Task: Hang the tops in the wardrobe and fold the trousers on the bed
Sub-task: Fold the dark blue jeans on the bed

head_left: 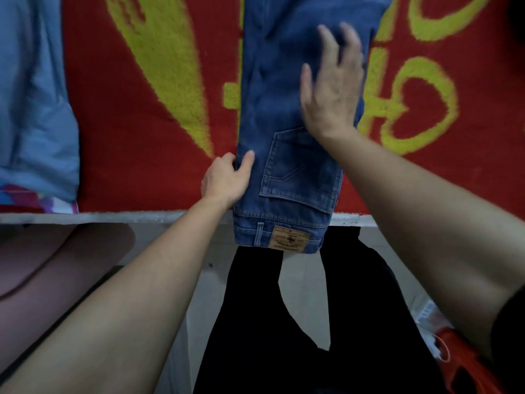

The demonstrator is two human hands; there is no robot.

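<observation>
While the blue trousers [284,81] are lying lengthwise on the bed's red and yellow blanket [127,123], their waistband is hanging over the white bed edge [99,217]. The left hand [224,180] is pinching their left side beside the pocket. The right hand [332,89], blurred, is spreading its fingers over the leg, hiding part of it. A light blue garment [34,109] is lying well apart on the left.

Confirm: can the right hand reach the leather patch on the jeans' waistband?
Likely yes: the right hand is open over the jeans, holding nothing, and the leather patch lies uncovered.
</observation>
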